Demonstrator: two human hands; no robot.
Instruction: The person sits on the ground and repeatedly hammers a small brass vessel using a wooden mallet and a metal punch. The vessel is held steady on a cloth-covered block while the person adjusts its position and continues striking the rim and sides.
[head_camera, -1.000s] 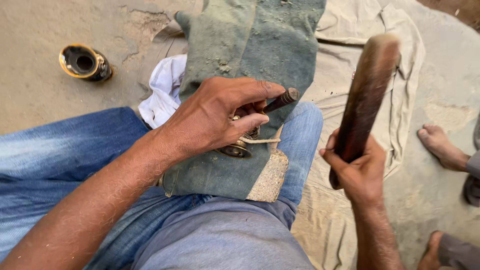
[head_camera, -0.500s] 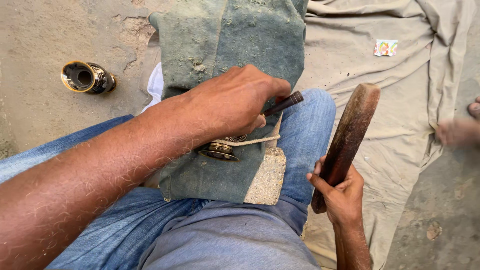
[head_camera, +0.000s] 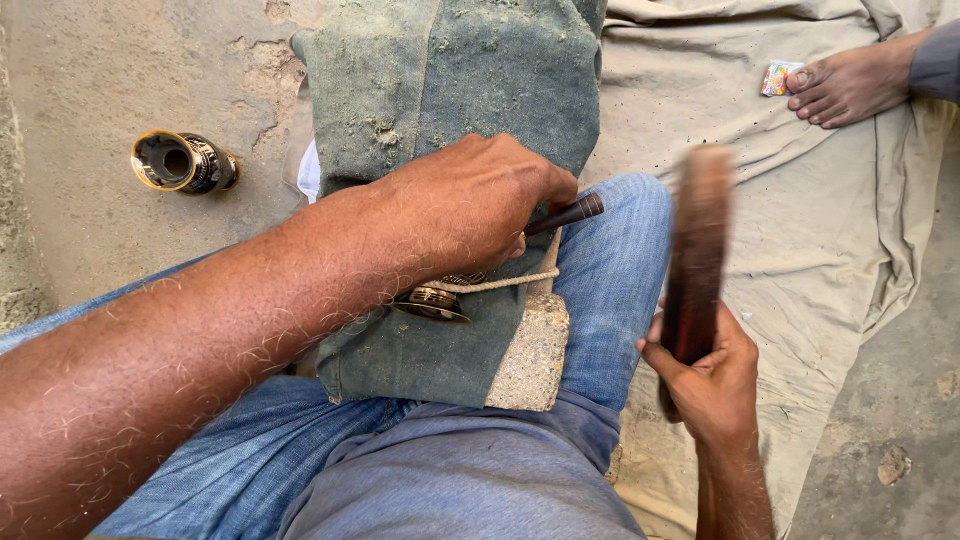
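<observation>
Brasswork: left hand (head_camera: 480, 205) is pinning a dark-handled chisel (head_camera: 565, 214) on a small, rigid brass piece (head_camera: 435, 300); right hand (head_camera: 712, 375), clamped low, is gripping a heavy wooden mallet (head_camera: 695, 250), blurred.

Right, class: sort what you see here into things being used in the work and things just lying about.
In use: left hand; dark punch tool; brass piece; green cloth; stone block; right hand; wooden mallet.

Lying about: brass cylinder; small colourful packet; another person's foot; beige sheet.
</observation>
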